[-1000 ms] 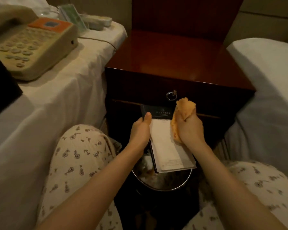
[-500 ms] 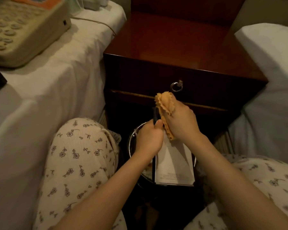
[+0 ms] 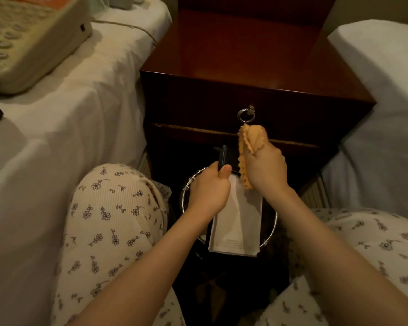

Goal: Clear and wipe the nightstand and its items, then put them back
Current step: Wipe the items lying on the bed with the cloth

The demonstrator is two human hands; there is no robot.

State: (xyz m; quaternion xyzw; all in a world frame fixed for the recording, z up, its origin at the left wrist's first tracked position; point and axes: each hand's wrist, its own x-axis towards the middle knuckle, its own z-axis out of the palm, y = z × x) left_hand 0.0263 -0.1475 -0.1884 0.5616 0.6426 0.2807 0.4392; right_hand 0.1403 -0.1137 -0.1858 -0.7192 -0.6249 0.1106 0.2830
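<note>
Where the notepad is sitting: we are holding the notepad (image 3: 239, 220) in the air in front of the nightstand (image 3: 245, 55), white sheets hanging below the left fingers, over the bin (image 3: 183, 198).
Left hand: the left hand (image 3: 209, 191) is gripping the pad's left edge near its top, thumb pressing on the front, fingers curling behind; dark backing is sticking up just above the thumb.
Right hand: the right hand (image 3: 265, 168) is clutching a bunched orange cloth (image 3: 247, 142), fingers closing round it; the cloth's lower end appears to be touching the pad just right of the left thumb.
Handling: we are judging the pad light, its paper soft and easy to crease, its backing stiffer, so we are favouring a hold on the backed edge, not loose sheets. The cloth is looking limp.
Bin: round with a bright metal rim, lying beneath both hands; the pad is covering most of the mouth, so we are not telling its contents.
Drawer: looking closed, ring pull (image 3: 246, 115) hanging just above the cloth-holding fingers.
Telephone: the telephone (image 3: 28, 38) is resting on the bed (image 3: 68, 118), well apart from the left fingers.
</note>
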